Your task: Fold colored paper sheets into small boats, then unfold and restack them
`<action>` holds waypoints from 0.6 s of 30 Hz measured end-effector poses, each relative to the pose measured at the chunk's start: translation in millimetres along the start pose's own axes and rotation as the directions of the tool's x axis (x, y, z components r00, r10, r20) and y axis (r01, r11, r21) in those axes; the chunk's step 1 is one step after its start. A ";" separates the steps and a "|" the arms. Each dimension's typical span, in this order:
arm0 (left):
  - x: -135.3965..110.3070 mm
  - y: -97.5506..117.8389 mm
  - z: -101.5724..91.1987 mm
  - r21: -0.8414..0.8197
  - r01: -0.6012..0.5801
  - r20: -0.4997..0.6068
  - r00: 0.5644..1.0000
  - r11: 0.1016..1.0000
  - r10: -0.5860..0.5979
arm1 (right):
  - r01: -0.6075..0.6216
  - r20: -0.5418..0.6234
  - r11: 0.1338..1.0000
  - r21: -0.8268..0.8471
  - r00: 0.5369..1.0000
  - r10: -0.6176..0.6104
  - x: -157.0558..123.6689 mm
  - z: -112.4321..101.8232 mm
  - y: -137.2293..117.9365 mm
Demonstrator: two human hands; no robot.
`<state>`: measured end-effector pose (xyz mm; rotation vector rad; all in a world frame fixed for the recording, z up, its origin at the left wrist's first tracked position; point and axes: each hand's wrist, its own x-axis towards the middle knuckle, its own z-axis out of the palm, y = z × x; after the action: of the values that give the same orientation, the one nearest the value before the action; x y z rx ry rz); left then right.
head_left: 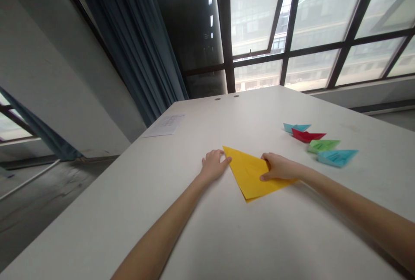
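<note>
Just off centre toward 4 o'clock in my view, the yellow paper (245,171) lies on the white tabletop (233,237), doubled into a rough triangle, its layers slightly out of line at the 7 o'clock corner. My left hand (214,164) is at its 10 o'clock corner, thumb over the edge; I can't tell whether that grip pinches or only rests. My right hand (281,167) covers the 3 o'clock side, grip half closed, thumb on the upper face and fingers curled at the far edge, so I take it to have hold of the sheet. Toward 2 o'clock from it sit four folded boats: far blue boat (296,128), red boat (308,136), green boat (323,145), near blue boat (338,158). Beside those, I judge mine early: a fold or two made, most shaping left
</note>
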<state>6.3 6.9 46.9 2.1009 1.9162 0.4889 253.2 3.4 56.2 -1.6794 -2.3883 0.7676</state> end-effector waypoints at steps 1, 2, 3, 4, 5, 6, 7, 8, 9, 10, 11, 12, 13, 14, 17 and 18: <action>0.8 0.7 0.4 -0.066 0.001 -0.017 1.000 0.998 -0.002 | -0.007 -0.015 0.999 0.037 1.000 0.007 0.7 -0.5 -0.6; 1.4 1.6 1.0 -0.146 -0.009 -0.024 1.000 0.989 0.005 | -0.012 -0.033 0.996 0.086 0.999 0.015 1.7 -0.9 -1.2; 1.6 2.8 1.9 -0.239 -0.018 -0.019 1.000 0.971 0.014 | -0.016 -0.050 0.989 0.150 0.998 0.024 2.8 -1.1 -1.7; 1.6 4.1 3.0 -0.341 -0.021 -0.002 1.000 0.940 0.022 | -0.013 -0.061 0.973 0.232 0.998 0.028 4.2 -1.3 -2.1; 1.5 5.5 4.4 -0.439 -0.014 0.029 0.999 0.898 0.030 | -0.006 -0.064 0.944 0.330 0.998 0.029 5.6 -1.2 -2.2; 1.1 6.9 5.9 -0.524 0.007 0.068 0.997 0.851 0.034 | 0.002 -0.061 0.902 0.432 0.998 0.027 7.1 -0.9 -2.2; 0.5 8.2 7.4 -0.591 0.033 0.110 0.993 0.806 0.039 | 0.009 -0.057 0.850 0.526 0.998 0.025 8.4 -0.4 -2.0; -0.1 9.4 8.8 -0.635 0.065 0.149 0.988 0.770 0.040 | 0.011 -0.056 0.799 0.601 0.998 0.028 9.5 0.0 -1.7; -0.7 10.4 10.0 -0.669 0.091 0.179 0.983 0.738 0.041 | 0.010 -0.055 0.756 0.655 0.998 0.034 10.3 0.5 -1.3; -1.4 11.2 10.8 -0.693 0.109 0.201 0.978 0.713 0.046 | 0.005 -0.058 0.725 0.689 0.997 0.049 10.8 0.8 -0.9; -1.9 11.7 11.3 -0.713 0.121 0.214 0.976 0.690 0.050 | -0.003 -0.061 0.705 0.709 0.996 0.065 10.9 0.9 -0.6; -2.4 12.2 11.5 -0.732 0.124 0.218 0.974 0.670 0.058 | -0.013 -0.057 0.690 0.724 0.995 0.079 10.7 0.8 -0.4; -2.7 12.5 11.4 -0.749 0.122 0.216 0.974 0.652 0.066 | -0.027 -0.043 0.677 0.736 0.995 0.087 10.3 0.5 -0.3; -2.9 12.9 11.2 -0.762 0.117 0.213 0.974 0.636 0.075 | -0.043 -0.022 0.666 0.745 0.996 0.089 9.7 0.0 -0.3; -3.7 14.7 9.7 -0.795 0.105 0.202 0.975 0.597 0.098 | -0.087 0.038 0.648 0.756 0.995 0.089 7.7 -1.5 -1.0; -4.1 15.6 9.2 -0.807 0.105 0.203 0.974 0.582 0.105 | -0.096 0.044 0.646 0.757 0.994 0.096 7.3 -1.8 -1.4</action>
<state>23.9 1.6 44.5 1.4335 1.1742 0.8793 250.0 10.3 57.1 -1.3983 -1.5635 1.5144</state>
